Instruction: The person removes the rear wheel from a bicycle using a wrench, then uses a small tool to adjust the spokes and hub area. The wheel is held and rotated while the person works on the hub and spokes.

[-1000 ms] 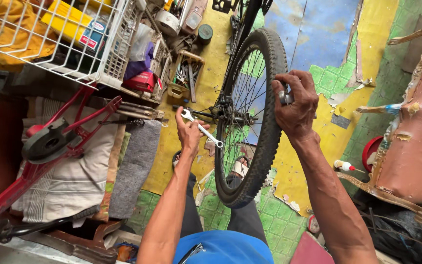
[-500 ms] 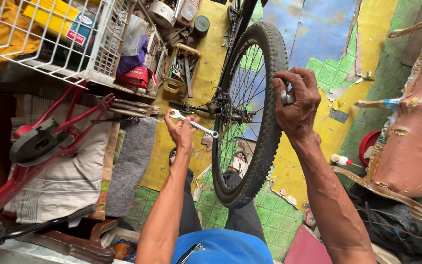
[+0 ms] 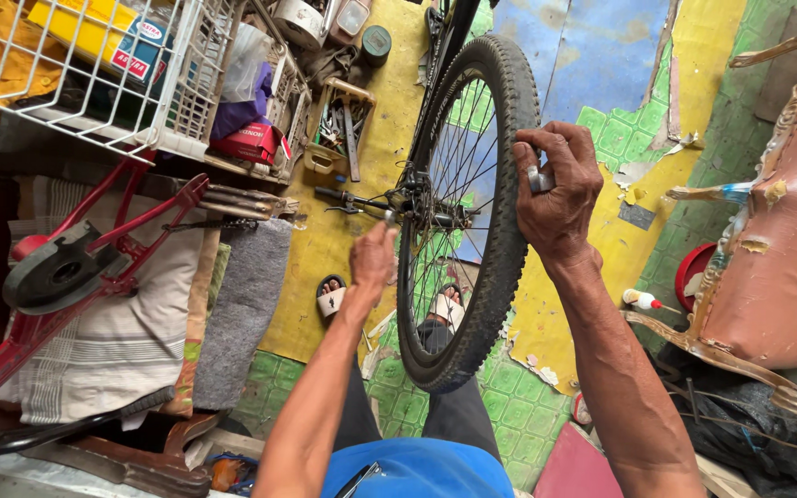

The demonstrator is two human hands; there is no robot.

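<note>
A bicycle wheel with a knobby black tyre stands upright in front of me, its hub and axle facing left. My left hand is closed around a silver wrench whose head sits at the axle; most of the wrench is hidden by the hand. My right hand rests on the tyre's right side, fingers curled around a small metal part.
A white wire basket of boxes hangs at upper left above a red bike frame. A wooden tool tray lies on the yellow floor. A worn brown seat is at right. A glue bottle lies near it.
The left hand has swung the wrench from pointing left of the hub down to the axle, so the wrench is now mostly hidden. The right hand stays on the tyre.
</note>
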